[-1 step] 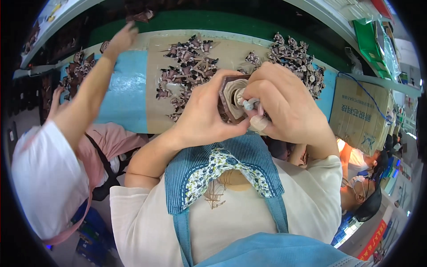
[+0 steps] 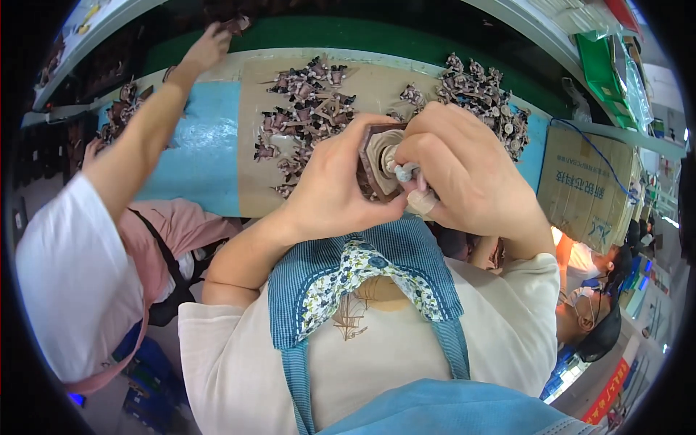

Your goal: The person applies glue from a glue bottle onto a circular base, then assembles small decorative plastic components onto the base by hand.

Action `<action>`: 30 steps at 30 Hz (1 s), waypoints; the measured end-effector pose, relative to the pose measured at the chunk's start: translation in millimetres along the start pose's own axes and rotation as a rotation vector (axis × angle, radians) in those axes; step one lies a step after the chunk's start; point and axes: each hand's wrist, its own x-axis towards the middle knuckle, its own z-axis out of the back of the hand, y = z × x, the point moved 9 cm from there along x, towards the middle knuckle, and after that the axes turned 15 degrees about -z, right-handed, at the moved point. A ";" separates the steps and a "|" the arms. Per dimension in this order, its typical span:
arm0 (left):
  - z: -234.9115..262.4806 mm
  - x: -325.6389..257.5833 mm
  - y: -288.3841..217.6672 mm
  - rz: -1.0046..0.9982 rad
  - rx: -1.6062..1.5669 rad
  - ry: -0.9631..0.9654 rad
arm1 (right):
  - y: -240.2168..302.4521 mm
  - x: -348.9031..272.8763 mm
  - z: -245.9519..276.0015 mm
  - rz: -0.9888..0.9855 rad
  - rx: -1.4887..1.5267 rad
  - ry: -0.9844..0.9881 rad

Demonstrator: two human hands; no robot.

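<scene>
Head view: left hand [image 2: 337, 192] is gripping a brown hexagonal part [image 2: 377, 159], fingers wrapped round its left side and thumb under it, probably to steady it with the open face turned toward the other hand. Right hand [image 2: 464, 170] is closing over that part's right side, fingers pinched shut on a small grey piece [image 2: 403, 172] and pressing it at the hexagon's centre. The part is being held in the air just above the near edge of the table [image 2: 210, 145], close to the chest.

Counts: one hexagonal part, one grey piece in hand. Beyond the part, two heaps of small brown pieces are lying on the table: one [image 2: 304, 109] left of it, one [image 2: 482, 94] right. A co-worker's arm [image 2: 138, 138] is reaching far left of the part.
</scene>
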 end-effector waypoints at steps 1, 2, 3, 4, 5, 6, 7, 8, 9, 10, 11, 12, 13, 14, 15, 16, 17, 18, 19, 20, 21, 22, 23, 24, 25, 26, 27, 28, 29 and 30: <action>-1.3 0.2 0.2 0.013 0.027 0.022 | 5.4 1.0 -2.7 0.035 -0.076 0.028; -1.1 0.2 0.3 0.014 0.026 0.019 | 4.6 2.1 -3.3 0.035 -0.076 0.031; -1.9 0.7 -0.8 -0.001 0.048 0.033 | 6.1 2.0 -6.8 0.076 -0.073 0.063; -2.7 1.2 -2.3 -0.017 0.070 0.049 | 8.1 1.1 -10.3 0.116 -0.070 0.095; -2.8 1.4 -2.4 -0.015 0.069 0.048 | 7.2 1.1 -11.5 0.116 -0.069 0.096; -4.1 1.4 -1.8 -0.004 0.041 0.052 | 6.1 0.9 -12.2 0.113 -0.035 0.097; -5.1 1.9 -1.1 0.004 0.014 0.056 | 5.0 0.8 -13.0 0.112 -0.002 0.096; -5.7 2.3 0.3 0.005 0.014 0.056 | 4.1 0.3 -15.2 0.112 0.000 0.096; -6.9 2.8 1.5 -0.011 -0.038 0.041 | 1.8 0.4 -12.5 0.092 0.072 0.058; -8.4 3.0 2.6 -0.027 -0.091 0.027 | -1.4 -0.4 -9.4 0.070 0.143 0.020; -9.6 2.5 4.9 -0.026 -0.091 0.028 | -3.4 -1.7 -10.8 0.069 0.144 0.019; -11.4 1.2 9.0 -0.001 -0.133 0.026 | -6.3 -2.6 -11.7 0.064 0.169 0.022; -12.7 0.0 13.3 0.022 -0.173 0.024 | -9.1 -2.7 -12.1 0.060 0.194 0.023; -13.9 -1.2 16.3 0.022 -0.172 0.027 | -11.5 -3.0 -12.0 0.060 0.194 0.020; -15.0 -3.4 21.9 0.053 -0.235 0.007 | -16.1 -2.9 -13.1 0.033 0.216 0.038; -15.1 -3.4 25.6 0.081 -0.299 -0.012 | -19.7 -2.1 -13.4 0.006 0.233 0.053; -13.8 -4.1 26.7 0.108 -0.338 -0.040 | -19.2 -2.1 -12.2 0.005 0.231 0.047; -14.5 -3.4 26.0 0.105 -0.336 -0.034 | -22.2 -1.1 -6.7 -0.040 0.261 -0.013; -11.4 -2.2 25.0 0.087 -0.278 -0.052 | -25.2 -0.6 -1.3 -0.082 0.292 -0.071; -8.6 -1.6 24.1 0.068 -0.221 -0.071 | -24.0 -1.1 -1.1 -0.080 0.292 -0.075; -5.1 -1.4 20.5 -0.010 -0.138 -0.135 | -30.4 -0.8 -2.5 -0.170 0.243 -0.088; -9.6 -1.2 20.9 -0.012 -0.138 -0.129 | -36.0 -3.2 -3.6 -0.265 0.193 -0.103; -2.8 -1.3 17.1 -0.044 0.071 -0.191 | -43.5 -5.1 -6.9 -0.417 0.138 -0.127; 4.0 -2.3 11.9 -0.077 0.281 -0.252 | -41.9 -4.2 -12.9 -0.418 0.138 -0.132; 4.4 -3.3 10.8 -0.108 0.323 -0.277 | -48.8 -5.8 -18.6 -0.488 0.174 -0.167; 5.1 -3.2 10.4 -0.112 0.325 -0.277 | -56.6 -8.4 -21.6 -0.557 0.210 -0.203; 5.3 -3.9 17.8 -0.038 0.236 -0.272 | -59.5 -7.1 -23.1 -0.545 0.253 -0.200; 5.5 -6.9 25.3 0.040 0.149 -0.271 | -60.7 -6.1 -22.1 -0.539 0.255 -0.199; 7.8 -7.3 24.6 0.036 0.155 -0.274 | -54.0 -5.9 -10.5 -0.445 0.166 -0.292; 11.2 -7.0 22.3 0.017 0.171 -0.285 | -45.1 -6.5 0.7 -0.348 0.077 -0.385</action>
